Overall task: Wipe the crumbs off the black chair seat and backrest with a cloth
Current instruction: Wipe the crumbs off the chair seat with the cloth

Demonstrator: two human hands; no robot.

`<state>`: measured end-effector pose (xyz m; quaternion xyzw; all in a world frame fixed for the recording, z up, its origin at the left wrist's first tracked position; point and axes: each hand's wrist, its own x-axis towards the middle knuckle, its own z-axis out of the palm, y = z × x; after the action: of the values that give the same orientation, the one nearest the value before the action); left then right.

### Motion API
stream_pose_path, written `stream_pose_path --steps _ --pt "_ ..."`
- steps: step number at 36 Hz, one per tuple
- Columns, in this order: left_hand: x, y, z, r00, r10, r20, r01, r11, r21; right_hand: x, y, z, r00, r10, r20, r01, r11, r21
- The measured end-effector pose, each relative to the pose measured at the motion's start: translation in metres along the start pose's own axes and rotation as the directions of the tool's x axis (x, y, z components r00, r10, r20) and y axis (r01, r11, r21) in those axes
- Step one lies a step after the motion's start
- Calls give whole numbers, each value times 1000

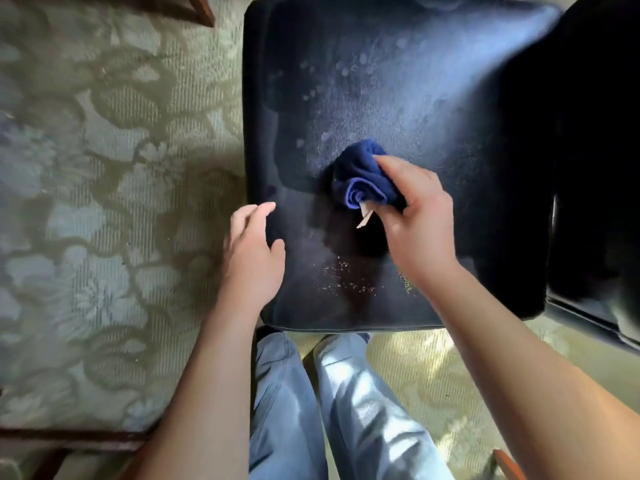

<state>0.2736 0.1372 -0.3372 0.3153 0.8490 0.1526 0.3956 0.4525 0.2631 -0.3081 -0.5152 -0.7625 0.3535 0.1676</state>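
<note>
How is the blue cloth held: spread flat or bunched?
Bunched: the blue cloth is balled in rolled folds in the right hand, its tag sticking out.

left hand (254, 251) – flat, fingers spread | right hand (414, 216) – closed grip

The black leather-like padded chair seat (433, 98) carries a bunched dark-blue cloth (363, 178) near its middle. Pale crumbs (349, 277) lie scattered toward its front edge. The chair stands on a green floral-patterned carpet (104, 202).

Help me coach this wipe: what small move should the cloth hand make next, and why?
Probably drag the blue cloth toward the seat's near edge: the right hand holds it mid-seat, while crumbs still lie nearer the person on the black seat.
</note>
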Motion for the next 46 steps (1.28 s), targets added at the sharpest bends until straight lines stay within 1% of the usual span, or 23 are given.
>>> stream_pose_path --steps 2,5,7,9,10,13,15,16,18,20,23,25,27,29,32,34,37,38,40,42,43,45,46 --pt "-1 -4 0 1000 3 27 -3 1000 -1 5 0 6 1000 22 -10 -22 1000 -17" --pt "1 -5 -1 1000 -2 28 2 1000 -8 2 -3 17 1000 17 -18 -19 997 -71" --pt "2 -6 -1 1000 2 25 -2 1000 -9 -4 -5 24 1000 1 15 0 995 -100" --pt "4 -9 -1 1000 13 26 -13 1000 -18 -12 -7 30 993 -51 110 65 990 -127" --pt "5 -11 -1 1000 18 25 -18 1000 -25 -16 -7 32 978 -100 181 124 984 -126" --pt "9 -13 -2 1000 27 8 -26 998 -61 -25 -10 34 890 -267 369 315 946 -75" --pt "10 -14 -3 999 34 3 -34 997 -65 -28 -13 31 848 -318 424 371 927 -48" --pt "10 -14 -4 999 42 3 -42 997 -68 -28 -14 30 844 -323 429 378 925 -47" --pt "10 -15 -6 999 46 1 -45 996 -82 -25 -17 26 863 -311 397 361 931 -56" --pt "11 -17 -7 999 38 -7 -38 995 -90 -18 -22 24 904 -283 319 321 944 -73" --pt "12 -18 -10 999 39 -5 -39 994 -105 -1 -31 26 961 -200 189 226 966 -127" --pt "11 -19 -12 1000 16 14 -14 991 -136 13 -36 33 982 -142 122 161 974 -158" --pt "10 -21 -15 999 -23 46 30 987 -160 25 -39 42 989 -108 97 123 979 -160" --pt "9 -24 -17 995 -50 91 68 975 -212 28 -42 53 988 -108 110 126 977 -173" --pt "11 -30 -18 988 -48 150 102 921 -375 19 -46 65 980 -145 139 172 964 -205" --pt "13 -34 -18 984 -53 167 125 881 -457 4 -47 67 958 -190 217 235 950 -207" --pt "13 -37 -21 980 -38 197 128 873 -470 -24 -49 66 873 -262 412 361 915 -183" --pt "14 -38 -22 976 -31 216 131 875 -465 -30 -49 65 850 -264 456 375 911 -171" --pt "15 -41 -24 969 -22 246 135 882 -451 -36 -48 61 833 -256 491 377 912 -163" --pt "17 -43 -27 965 -9 262 131 882 -453 -33 -51 57 838 -273 473 382 912 -151" --pt "17 -44 -28 964 -3 265 127 883 -452 -30 -54 56 851 -285 441 382 912 -148" --pt "18 -44 -30 965 -1 264 122 888 -444 -22 -57 56 900 -287 327 356 918 -174" --pt "18 -43 -31 964 -5 266 126 888 -441 -17 -57 58 929 -264 260 320 926 -203"
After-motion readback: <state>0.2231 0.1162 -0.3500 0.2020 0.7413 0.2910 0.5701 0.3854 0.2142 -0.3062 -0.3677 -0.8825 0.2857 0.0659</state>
